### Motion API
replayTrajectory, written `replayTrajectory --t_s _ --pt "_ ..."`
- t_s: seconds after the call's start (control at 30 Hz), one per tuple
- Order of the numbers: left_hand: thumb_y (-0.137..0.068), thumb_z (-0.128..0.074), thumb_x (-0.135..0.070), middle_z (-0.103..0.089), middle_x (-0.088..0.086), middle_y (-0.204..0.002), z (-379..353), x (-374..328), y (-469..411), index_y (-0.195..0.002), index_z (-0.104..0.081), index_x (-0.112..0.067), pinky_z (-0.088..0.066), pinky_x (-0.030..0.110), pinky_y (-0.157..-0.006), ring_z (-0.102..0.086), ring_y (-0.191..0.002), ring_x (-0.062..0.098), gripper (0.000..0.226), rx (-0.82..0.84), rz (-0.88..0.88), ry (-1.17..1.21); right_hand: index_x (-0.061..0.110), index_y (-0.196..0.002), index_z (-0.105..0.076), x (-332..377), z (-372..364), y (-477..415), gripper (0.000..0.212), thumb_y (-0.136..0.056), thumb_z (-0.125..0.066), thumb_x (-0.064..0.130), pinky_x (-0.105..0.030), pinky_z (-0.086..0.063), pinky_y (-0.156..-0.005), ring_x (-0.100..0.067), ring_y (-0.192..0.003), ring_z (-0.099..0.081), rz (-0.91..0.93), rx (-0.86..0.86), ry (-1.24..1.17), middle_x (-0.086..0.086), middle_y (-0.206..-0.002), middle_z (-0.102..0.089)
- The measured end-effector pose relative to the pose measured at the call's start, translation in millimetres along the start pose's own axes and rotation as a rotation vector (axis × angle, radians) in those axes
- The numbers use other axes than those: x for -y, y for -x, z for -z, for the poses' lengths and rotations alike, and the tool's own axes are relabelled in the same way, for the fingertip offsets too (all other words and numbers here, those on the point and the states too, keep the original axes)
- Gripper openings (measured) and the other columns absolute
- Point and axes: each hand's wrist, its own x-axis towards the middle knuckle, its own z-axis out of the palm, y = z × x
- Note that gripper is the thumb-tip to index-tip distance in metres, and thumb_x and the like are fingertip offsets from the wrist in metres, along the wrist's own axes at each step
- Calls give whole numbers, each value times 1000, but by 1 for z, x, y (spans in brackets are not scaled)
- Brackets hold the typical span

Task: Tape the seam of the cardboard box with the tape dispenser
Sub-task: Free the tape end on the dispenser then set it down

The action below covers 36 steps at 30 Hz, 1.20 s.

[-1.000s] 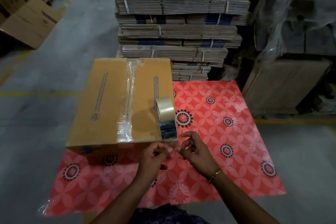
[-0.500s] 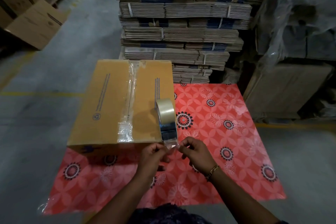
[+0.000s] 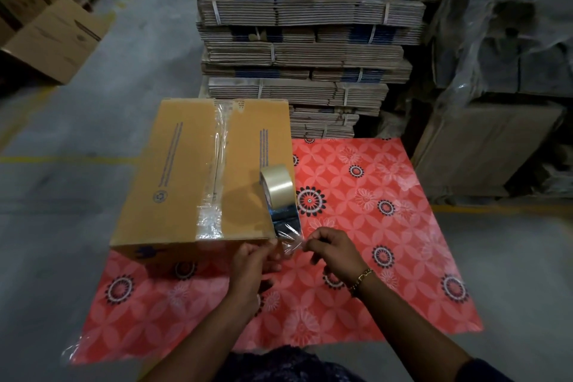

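Observation:
A brown cardboard box [image 3: 183, 170] stands on a red flowered sheet [image 3: 366, 226]. Clear tape [image 3: 215, 177] runs along its top centre seam from the far edge to the near edge. A roll of clear tape [image 3: 277, 187] stands on edge at the box's near right corner, with a loose strip [image 3: 288, 236] hanging off the corner. My left hand [image 3: 252, 260] pinches the strip's left side and my right hand [image 3: 333, 250] pinches its right side, both just in front of the box.
A tall stack of bundled flat cardboard [image 3: 304, 40] rises behind the box. Plastic-wrapped pallets [image 3: 502, 40] stand at the right. Open cartons [image 3: 52, 37] sit at the far left on the grey concrete floor [image 3: 55, 226].
My right hand closed in on the tape end and took hold of it; both hands now stretch the loose strip between them. The box and roll stayed put.

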Motion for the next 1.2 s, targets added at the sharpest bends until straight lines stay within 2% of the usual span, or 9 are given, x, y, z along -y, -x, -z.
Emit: replayTrajectory --t_s 0.13,0.37,0.43,0.5,0.67,0.83,0.93,1.1,1.2 --pt "-87 -61 -61 -79 3 -99 -5 -4 4 -108 -71 -22 -45 25 -54 -67 -63 12 46 177 147 -68 5 -79 -67 0 1 -1 10 -87 -68 11 -21 -40 -41 -14 -56 -64 7 28 8 0 -66 -65" --pt "-90 -72 -21 -71 4 -74 -14 3 5 -84 -69 -12 -43 18 -43 -61 -50 6 11 111 30 -86 12 -89 -65 1 5 0 6 -88 -69 17 -23 -39 -43 -15 -55 -63 50 -19 -51 1 -73 -68" --pt "-90 -72 -19 -67 -2 -64 -10 4 1 -75 -65 -16 -40 17 -42 -58 -47 4 17 91 38 -55 14 -104 -60 2 13 -3 27 -82 -66 28 -22 -37 -43 -17 -55 -61 5 -149 -212 -6 -84 -71" --pt "-90 -72 -20 -66 -5 -59 -7 5 0 -73 -63 -18 -39 17 -41 -57 -47 4 19 101 63 -48 14 -109 -61 2 18 -3 35 -79 -63 33 -20 -36 -43 -17 -57 -62 -54 -132 -218 -8 -91 -73" --pt "-89 -72 -21 -65 -7 -57 -10 6 4 -77 -65 -17 -35 16 -41 -57 -46 6 16 142 88 -22 20 -89 -73 -4 1 1 24 -88 -65 42 -19 -36 -45 -18 -61 -62 -178 174 -141 -4 -88 -74" --pt "-90 -71 -28 -67 -6 -61 -12 6 7 -82 -66 -17 -37 18 -45 -59 -50 7 15 131 78 -52 16 -80 -70 -3 -17 -3 17 -92 -66 29 -21 -33 -45 -13 -52 -58 -150 113 -143 -2 -74 -69" --pt "-95 -62 -44 -66 0 -71 -13 7 9 -91 -70 -17 -39 20 -49 -60 -51 10 29 157 88 -100 16 -79 -67 -2 -21 -3 15 -93 -64 22 -21 -34 -44 -12 -49 -57 -118 104 -141 -3 -71 -68" --pt "-103 -50 -38 -57 5 -64 -20 9 6 -81 -62 -19 -35 20 -50 -55 -49 13 31 172 -79 -210 16 -78 -63 1 -28 2 32 -95 -59 43 -17 -31 -41 -15 -49 -55 -103 87 -80 0 -63 -63" --pt "-105 -47 -34 -60 11 -64 -21 13 3 -77 -60 -17 -35 20 -48 -54 -49 16 36 172 -111 -240 16 -72 -60 0 -32 2 37 -97 -56 42 -17 -30 -40 -15 -45 -53 -49 143 -42 2 -52 -59"
